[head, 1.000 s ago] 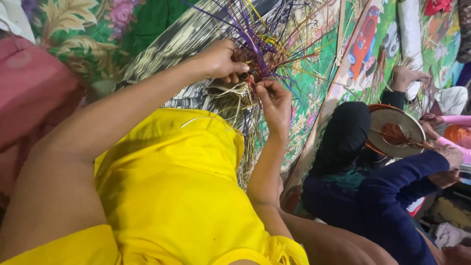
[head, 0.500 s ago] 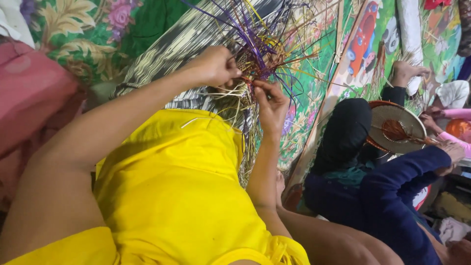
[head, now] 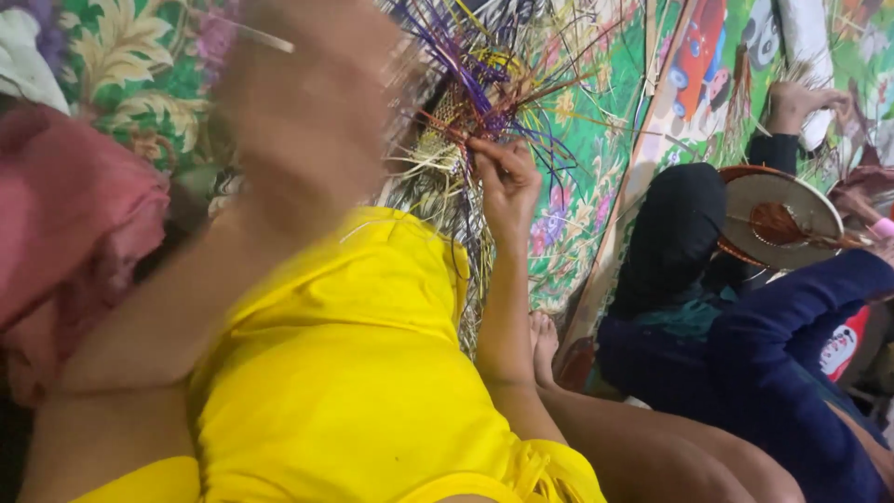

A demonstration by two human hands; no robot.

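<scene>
Right hand (head: 507, 182) pinching purple strands of woven basket (head: 466, 112) at its 11 o'clock, left hand (head: 312, 102) blurred, grip unclear

The right hand (head: 507, 177) pinched a strand at the edge of the weaving (head: 466, 112), a half-made piece bristling with purple, yellow and straw-coloured strips. The left hand (head: 312, 102) was raised and blurred, a thin strip (head: 256, 35) by its fingers, whether held could not be told. Beside the yellow shorts (head: 345, 373), another person in dark blue (head: 773, 373) held a round woven disc (head: 778, 214) over the flowered mat (head: 587, 158).
</scene>
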